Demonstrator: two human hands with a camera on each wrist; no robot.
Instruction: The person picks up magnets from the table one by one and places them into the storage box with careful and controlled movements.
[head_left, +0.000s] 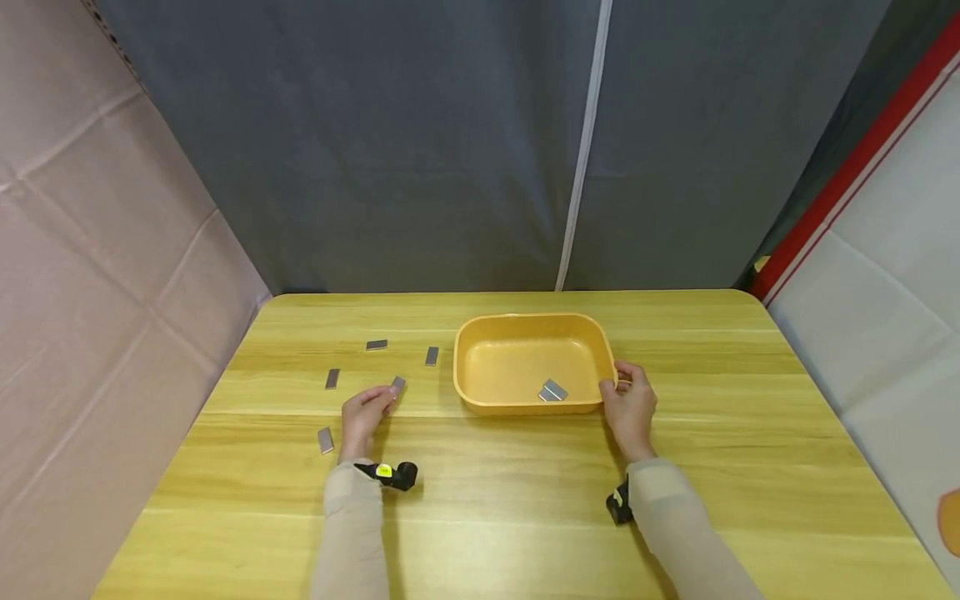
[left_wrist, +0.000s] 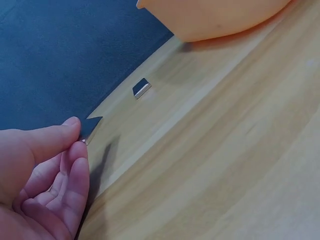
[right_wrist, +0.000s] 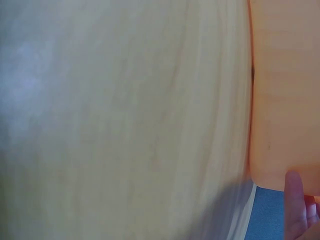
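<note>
Gray tile (head_left: 398,385) sits left of centre in the head view, pinched by its near end between the thumb and fingertips of the left hand (head_left: 366,414), its far corner left free. It looks thin, stiff and probably light, with smooth faces that could slip if held by a mere corner; its edges might chip if dropped. Gripping it across the two long edges, or thumb on top with a finger beneath, seems surest. Four loose tiles (head_left: 377,344) lie flat on the table (head_left: 495,508) toward the left of the frame, and being so low, they would likely need a fingernail under one edge. Right of centre, the right hand (head_left: 632,408) holds the right rim of the yellow basin (head_left: 487,367), which looks like light, slightly flexible plastic, best steadied by that rim; two overlapping tiles (head_left: 557,388) rest inside, near its front wall.
</note>
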